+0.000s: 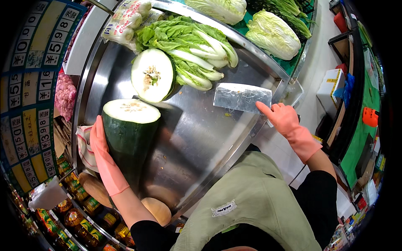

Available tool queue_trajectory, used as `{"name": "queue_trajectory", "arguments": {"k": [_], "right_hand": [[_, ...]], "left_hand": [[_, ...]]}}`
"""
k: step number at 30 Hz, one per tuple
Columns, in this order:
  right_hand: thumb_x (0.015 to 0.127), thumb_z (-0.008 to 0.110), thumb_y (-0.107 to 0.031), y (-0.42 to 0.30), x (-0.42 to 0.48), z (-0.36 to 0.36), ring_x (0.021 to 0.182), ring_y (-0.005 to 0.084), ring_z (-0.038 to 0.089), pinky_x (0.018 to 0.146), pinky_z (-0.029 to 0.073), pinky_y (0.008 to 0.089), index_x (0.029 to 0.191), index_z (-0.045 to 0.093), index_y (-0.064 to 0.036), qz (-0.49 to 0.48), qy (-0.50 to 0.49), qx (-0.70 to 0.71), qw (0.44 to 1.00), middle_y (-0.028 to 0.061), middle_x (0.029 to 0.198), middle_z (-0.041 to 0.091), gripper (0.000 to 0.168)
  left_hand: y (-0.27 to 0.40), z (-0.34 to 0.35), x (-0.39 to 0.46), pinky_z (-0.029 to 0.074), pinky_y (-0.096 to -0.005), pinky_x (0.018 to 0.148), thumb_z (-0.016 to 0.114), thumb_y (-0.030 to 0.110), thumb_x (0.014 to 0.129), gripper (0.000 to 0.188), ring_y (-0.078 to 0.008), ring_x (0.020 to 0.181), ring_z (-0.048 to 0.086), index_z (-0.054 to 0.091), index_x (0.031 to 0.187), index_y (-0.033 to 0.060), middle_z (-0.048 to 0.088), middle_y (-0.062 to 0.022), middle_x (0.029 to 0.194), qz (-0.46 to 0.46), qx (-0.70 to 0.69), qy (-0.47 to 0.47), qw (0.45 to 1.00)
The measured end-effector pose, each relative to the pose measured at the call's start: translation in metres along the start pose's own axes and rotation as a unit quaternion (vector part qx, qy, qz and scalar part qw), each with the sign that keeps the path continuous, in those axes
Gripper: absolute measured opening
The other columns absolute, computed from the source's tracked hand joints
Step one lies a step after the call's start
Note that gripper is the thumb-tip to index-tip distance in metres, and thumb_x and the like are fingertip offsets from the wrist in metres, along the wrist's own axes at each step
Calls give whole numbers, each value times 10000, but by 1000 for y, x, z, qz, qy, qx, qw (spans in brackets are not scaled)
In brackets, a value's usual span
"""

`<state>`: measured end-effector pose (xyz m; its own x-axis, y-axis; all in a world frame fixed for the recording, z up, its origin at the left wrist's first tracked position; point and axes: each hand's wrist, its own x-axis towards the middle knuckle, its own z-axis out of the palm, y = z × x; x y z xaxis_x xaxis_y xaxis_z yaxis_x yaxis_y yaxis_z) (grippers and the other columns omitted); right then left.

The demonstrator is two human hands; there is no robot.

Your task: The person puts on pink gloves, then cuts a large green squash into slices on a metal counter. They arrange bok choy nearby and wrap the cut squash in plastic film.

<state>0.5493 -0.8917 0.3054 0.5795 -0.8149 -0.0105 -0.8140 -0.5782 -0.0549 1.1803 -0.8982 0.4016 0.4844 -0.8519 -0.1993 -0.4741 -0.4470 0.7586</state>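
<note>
My left hand (104,153), in a pink rubber glove, holds the left side of a large winter melon (133,141) with dark green rind. The melon's cut white face, with seeds, points away from me. A cut piece of winter melon (154,77) rests just beyond it, seeds showing. In a matching glove, my right hand (281,116) grips a broad cleaver (241,97), its index finger stretched onto the blade. The handle is mostly hidden by the hand. The blade is at the right side of the stainless steel counter (191,141), apart from both melon pieces.
Leafy greens (201,51) and wrapped vegetables (127,23) lie at the counter's far side. Napa cabbages (273,34) sit beyond its raised rim. A price board (34,88) stands left, above bottles (91,204). Tan gourd-like produce (156,210) lies by my left forearm.
</note>
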Motion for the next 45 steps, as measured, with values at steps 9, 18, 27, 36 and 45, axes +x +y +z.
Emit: {"name": "queue_trajectory", "arguments": {"k": [9, 18, 27, 36, 45], "right_hand": [[856, 717, -175, -34, 8, 13, 873, 302, 610, 696, 519, 426, 1489, 463, -229, 151, -120, 8, 981, 109, 948, 605, 684], [885, 772, -359, -145, 197, -48, 1077, 261, 669, 781, 556, 375, 1491, 454, -53, 227, -198, 491, 817, 141, 1363, 611, 750], [869, 772, -294, -239, 295, 31, 798, 147, 603, 703, 483, 316, 1108, 658, -13, 456, 7, 710, 536, 57, 950, 699, 386], [869, 755, -338, -178, 290, -97, 1133, 263, 619, 984, 496, 430, 1412, 510, 41, 352, -6, 641, 682, 213, 1257, 649, 706], [838, 753, -290, -23, 109, -220, 733, 27, 549, 586, 341, 219, 1103, 684, -19, 321, 62, 471, 819, -29, 877, 673, 385]], "left_hand": [[-9, -1, -2, 432, -303, 1016, 559, 516, 1020, 663, -179, 1118, 606, 646, 1279, -88, 693, -115, 1210, -13, 17, 26, 999], [13, 6, -8, 435, -308, 998, 571, 588, 975, 710, -198, 1101, 629, 662, 1271, -51, 716, -125, 1155, -6, 47, 34, 998], [18, 3, -14, 416, -337, 1048, 566, 675, 920, 789, -251, 1186, 635, 660, 1310, -4, 702, -167, 1248, -22, 79, 45, 996], [23, 4, -19, 445, -348, 1012, 582, 653, 918, 756, -270, 1128, 661, 678, 1279, -4, 722, -174, 1186, -15, 63, 50, 997], [16, 2, -17, 450, -345, 997, 584, 643, 928, 751, -252, 1109, 661, 677, 1274, -18, 725, -164, 1175, -6, 56, 42, 998]]}}
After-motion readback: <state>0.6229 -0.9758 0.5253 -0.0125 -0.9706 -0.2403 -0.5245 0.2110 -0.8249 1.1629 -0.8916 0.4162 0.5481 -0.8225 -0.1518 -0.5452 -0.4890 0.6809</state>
